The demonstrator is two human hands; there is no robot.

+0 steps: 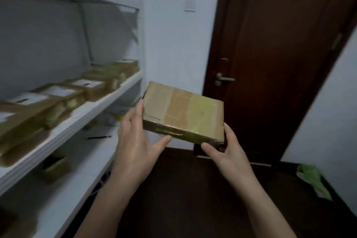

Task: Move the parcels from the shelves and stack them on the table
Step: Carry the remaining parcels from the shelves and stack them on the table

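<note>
One parcel (183,111) is held in the air between the shelves (92,114) and the dark table (193,189). The left hand (135,141) grips its near left corner and the right hand (228,150) its near right. It looks like stiff, light, taped cardboard, perhaps slick, so holding both ends suits it. Roughly five more parcels (58,98) line one shelf, too blurred to count exactly.

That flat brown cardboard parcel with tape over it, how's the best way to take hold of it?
Probably by its two short ends, coming in from either side, as the left hand and right hand hold the flat brown cardboard parcel now. It is wide and shallow, so that should keep it level.
</note>
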